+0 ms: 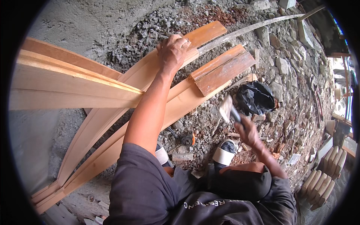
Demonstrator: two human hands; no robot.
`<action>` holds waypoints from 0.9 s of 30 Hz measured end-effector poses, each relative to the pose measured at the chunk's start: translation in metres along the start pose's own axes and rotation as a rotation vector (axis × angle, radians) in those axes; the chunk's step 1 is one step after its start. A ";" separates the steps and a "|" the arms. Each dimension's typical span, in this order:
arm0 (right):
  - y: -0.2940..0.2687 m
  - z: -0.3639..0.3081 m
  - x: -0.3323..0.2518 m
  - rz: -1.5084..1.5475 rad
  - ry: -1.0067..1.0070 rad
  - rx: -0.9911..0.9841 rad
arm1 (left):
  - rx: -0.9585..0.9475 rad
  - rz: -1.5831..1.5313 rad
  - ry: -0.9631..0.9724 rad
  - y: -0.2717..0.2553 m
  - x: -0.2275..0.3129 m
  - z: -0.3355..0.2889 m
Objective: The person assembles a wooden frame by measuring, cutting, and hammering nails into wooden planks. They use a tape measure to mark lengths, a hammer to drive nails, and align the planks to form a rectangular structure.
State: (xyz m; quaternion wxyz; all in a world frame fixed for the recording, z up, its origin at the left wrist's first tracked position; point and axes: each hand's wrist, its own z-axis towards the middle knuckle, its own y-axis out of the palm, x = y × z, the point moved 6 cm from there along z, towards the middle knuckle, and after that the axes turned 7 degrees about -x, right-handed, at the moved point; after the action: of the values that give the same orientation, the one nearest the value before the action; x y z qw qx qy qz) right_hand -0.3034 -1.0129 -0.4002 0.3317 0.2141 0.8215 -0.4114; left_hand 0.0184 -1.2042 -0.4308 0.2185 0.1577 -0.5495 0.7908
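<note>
My left hand (174,52) is closed over the end of the upper long moulded wooden board (140,69), where a short orange-brown wood block (206,34) meets it. In my right hand (247,131) is a hammer by its dark handle; its pale head (225,108) is smeared by motion. The hammer head hangs right of the lower long board (191,99), apart from it. A second short brown block (225,69), scuffed and whitish on its face, lies on that board's far end.
Another moulded timber (75,80) crosses over the boards from the left. A black plastic bag (256,98) and an orange-black tape measure (188,139) lie on the rubble ground (292,112). A rough wall (86,22) rises behind. Stacked pale blocks (318,185) stand at the right.
</note>
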 end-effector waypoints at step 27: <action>-0.047 0.171 -0.165 -0.188 -0.119 0.154 | -0.064 -0.090 0.000 -0.003 -0.002 -0.001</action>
State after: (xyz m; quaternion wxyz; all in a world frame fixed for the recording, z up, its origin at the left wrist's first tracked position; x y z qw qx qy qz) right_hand -0.1559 -1.1927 -0.3319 0.3224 0.1363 0.7829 -0.5143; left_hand 0.0211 -1.2024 -0.4298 0.2586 0.1752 -0.5671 0.7621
